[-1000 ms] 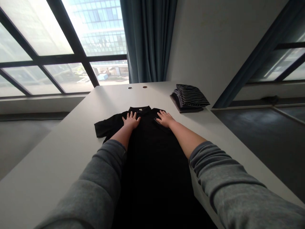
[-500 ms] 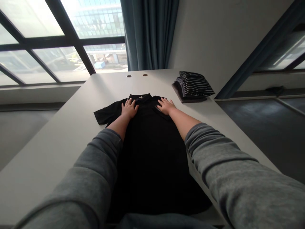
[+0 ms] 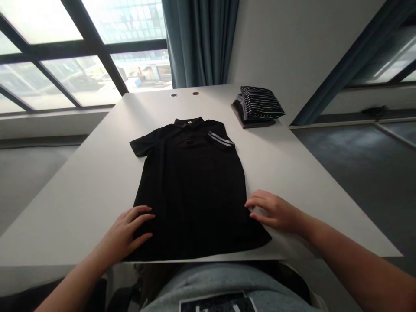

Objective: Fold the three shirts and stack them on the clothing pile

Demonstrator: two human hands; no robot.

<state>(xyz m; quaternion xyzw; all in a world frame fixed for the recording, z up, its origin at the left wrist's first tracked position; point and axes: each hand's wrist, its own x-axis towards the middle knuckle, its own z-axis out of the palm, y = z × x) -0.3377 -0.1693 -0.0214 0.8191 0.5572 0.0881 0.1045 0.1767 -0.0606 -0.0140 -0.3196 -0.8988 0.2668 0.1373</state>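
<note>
A black polo shirt (image 3: 195,190) lies front up on the white table, its collar pointing away from me and its hem near the front edge. One sleeve, on the left, sticks out sideways; the other, with two pale stripes, is folded in over the chest. My left hand (image 3: 126,232) is at the shirt's lower left side, fingers apart over the cloth. Beside the lower right side is my right hand (image 3: 273,210), fingers apart and slightly bent, the tips at the shirt's edge. Neither hand visibly grips the fabric.
A stack of folded clothes (image 3: 258,106), with a black-and-white striped piece on top, sits at the table's far right. The white table (image 3: 87,186) has two round holes near its back edge. Behind it are a blue-grey curtain (image 3: 199,43) and windows.
Both hands have come back from the shirt's shoulders to its lower sides, near me. The striped sleeve, partly covered by my right hand before, now shows folded inward.
</note>
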